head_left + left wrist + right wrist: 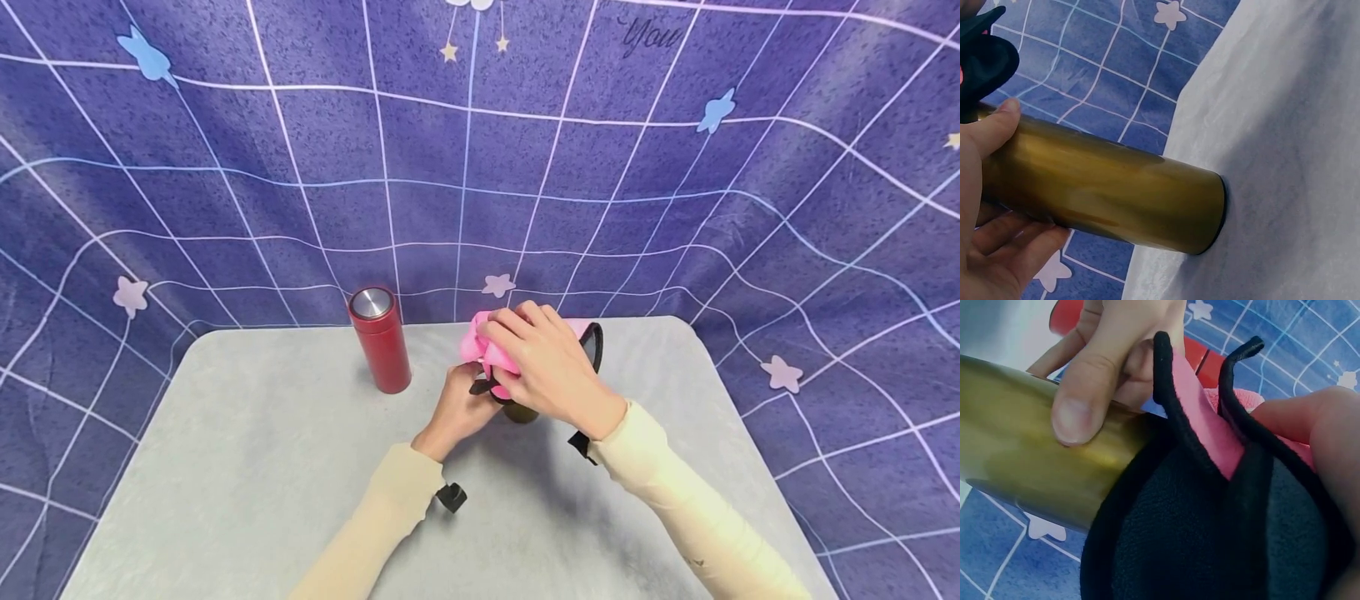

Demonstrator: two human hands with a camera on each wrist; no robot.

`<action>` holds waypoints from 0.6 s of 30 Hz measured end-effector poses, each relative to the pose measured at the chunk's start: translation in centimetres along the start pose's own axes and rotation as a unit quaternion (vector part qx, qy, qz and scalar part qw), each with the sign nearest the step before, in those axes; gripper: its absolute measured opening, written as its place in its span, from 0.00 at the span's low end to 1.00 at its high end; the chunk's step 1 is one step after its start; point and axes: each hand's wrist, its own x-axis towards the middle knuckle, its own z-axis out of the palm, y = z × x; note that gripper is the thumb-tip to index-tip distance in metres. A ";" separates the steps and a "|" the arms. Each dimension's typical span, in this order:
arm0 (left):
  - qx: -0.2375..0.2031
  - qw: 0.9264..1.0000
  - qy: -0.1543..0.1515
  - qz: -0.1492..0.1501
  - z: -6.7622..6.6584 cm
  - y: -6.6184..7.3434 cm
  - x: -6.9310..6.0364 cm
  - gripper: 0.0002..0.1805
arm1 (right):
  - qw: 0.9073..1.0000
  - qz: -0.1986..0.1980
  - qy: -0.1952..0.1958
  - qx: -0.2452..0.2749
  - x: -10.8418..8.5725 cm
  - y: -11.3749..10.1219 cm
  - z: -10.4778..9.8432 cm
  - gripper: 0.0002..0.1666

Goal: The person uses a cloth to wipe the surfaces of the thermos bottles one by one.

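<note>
Presently, left grip (461,404) clamped round a gold cylinder (1110,184); right grip (543,358) clamped on black-edged pink cloth (472,343) just above the left grip; red flask (384,354) standing left of both on the bench (247,467)

Bright light casts soft shadows on the table (255,467), sheen on the gold flask (1110,187).
</note>
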 end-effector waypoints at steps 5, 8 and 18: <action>-0.022 1.000 0.010 0.000 0.0 -0.1 0.1 0.06 | 1.000 0.003 -0.006 0.008 0.4 0.3 0.0 0.25; -0.035 0.999 0.005 -0.015 0.0 -0.2 0.1 0.07 | 1.000 0.006 -0.009 0.016 0.7 0.5 0.0 0.25; -0.019 0.998 -0.019 -0.050 0.1 0.3 -0.1 0.11 | 0.993 0.070 -0.030 0.089 1.0 1.4 -0.2 0.24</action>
